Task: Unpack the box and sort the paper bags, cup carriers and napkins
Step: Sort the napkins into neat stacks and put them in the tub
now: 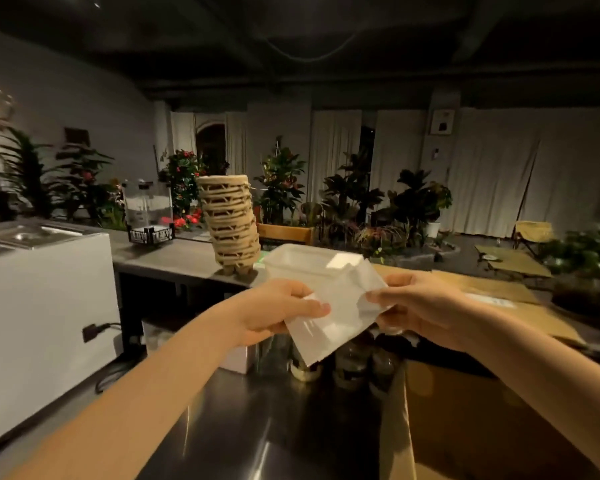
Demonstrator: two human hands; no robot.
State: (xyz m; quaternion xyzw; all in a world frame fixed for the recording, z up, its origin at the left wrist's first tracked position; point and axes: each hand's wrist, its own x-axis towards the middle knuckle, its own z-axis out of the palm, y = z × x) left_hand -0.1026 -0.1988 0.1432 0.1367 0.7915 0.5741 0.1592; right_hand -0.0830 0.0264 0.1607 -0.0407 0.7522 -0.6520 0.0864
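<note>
The brown box (465, 427) is the biggest thing, and there is one. It stands at the near right corner of the shiny worktop (257, 427) with its top open. It looks stiff. I cannot see inside, so I cannot say if it is heavy. Its two sides look like the best place to hold it.

Next is the stack of cup carriers (232, 223). There is one stack, with too many carriers pressed together to count. It stands near the front edge of the higher counter (174, 254) and looks a bit tilted. The carriers look light, stiff and rough. The stack may tip, so it wants one hand low and one hand on top.

Just to its right on the counter is one white tub (291, 271). It looks light and hard.

There is one white packet (340, 306). It is up in the air, in front of the tub and above the back of the worktop. It looks thin, light, soft and a bit shiny, so it may slip. I think it is napkins, but it may be a flat bag. Its two side edges are a good place to hold it.

There are two hands. The left hand (284, 313) pinches the packet's left edge, with the thumb on top and the fingers curled under. The right hand (416, 306) pinches the right edge.
</note>
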